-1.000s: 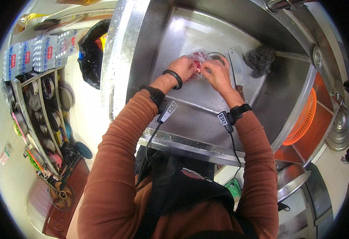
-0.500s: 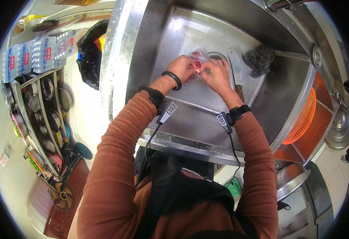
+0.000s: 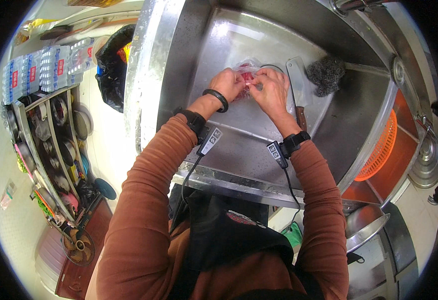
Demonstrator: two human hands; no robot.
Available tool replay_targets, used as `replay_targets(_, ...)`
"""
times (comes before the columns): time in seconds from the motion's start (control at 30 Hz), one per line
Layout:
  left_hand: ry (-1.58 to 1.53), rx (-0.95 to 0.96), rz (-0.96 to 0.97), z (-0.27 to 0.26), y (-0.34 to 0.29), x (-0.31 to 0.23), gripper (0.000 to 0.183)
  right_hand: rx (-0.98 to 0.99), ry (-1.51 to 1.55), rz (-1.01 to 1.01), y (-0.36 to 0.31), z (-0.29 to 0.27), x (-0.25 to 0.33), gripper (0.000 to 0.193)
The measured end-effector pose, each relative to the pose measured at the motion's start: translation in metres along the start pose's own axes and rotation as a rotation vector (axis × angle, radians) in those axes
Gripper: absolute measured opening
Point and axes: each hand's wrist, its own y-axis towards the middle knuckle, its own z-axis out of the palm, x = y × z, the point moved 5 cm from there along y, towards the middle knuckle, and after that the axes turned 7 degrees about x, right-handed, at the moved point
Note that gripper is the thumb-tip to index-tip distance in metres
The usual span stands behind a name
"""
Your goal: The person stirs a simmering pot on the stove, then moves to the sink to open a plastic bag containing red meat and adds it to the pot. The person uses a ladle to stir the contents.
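In the metal sink (image 3: 219, 55) lies a clear plastic bag (image 3: 247, 64) with something red inside. My left hand (image 3: 226, 84) pinches the bag's gathered top from the left. From the right, my right hand (image 3: 270, 90) pinches the same spot, its thumb and forefinger close to my left fingertips. The fingers cover much of the bag, and I cannot make out what the red contents are. Just right of my right hand lies a cleaver (image 3: 296, 82) with a wide blade and a brown handle. Beyond it sits a dark wire scouring pad (image 3: 325, 76).
A faucet (image 3: 349, 6) reaches in at the top right. An orange plastic basket (image 3: 381, 147) stands right of the sink, with a metal bowl (image 3: 366, 230) below. On the left are a black bag (image 3: 113, 72), packs of bottled water (image 3: 54, 67) and a shelf of pans (image 3: 54, 135).
My right hand and wrist have shifted slightly left, its fingers now bent more over the bag. My left hand stays nearly in place, still pinching the bag.
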Motion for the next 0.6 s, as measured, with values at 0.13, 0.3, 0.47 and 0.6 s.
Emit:
replay_targets(0.13,0.022,0.015,0.043,-0.001,0.0,-0.001,0.023,0.003,0.095,0.042,0.0,0.01,-0.011,0.013)
replay_targets(0.3,-0.08,0.002,0.148,-0.008,-0.003,-0.002,0.017,0.115,0.415,0.183,0.003,0.034,-0.036,0.018)
replay_targets(0.47,0.074,-0.221,0.365,-0.019,-0.012,-0.026,0.012,0.21,0.724,0.412,-0.001,0.058,-0.052,0.016)
replay_targets(0.6,0.269,-0.182,0.453,-0.015,-0.011,-0.042,0.015,0.335,0.929,0.503,0.002,0.071,-0.055,0.013)
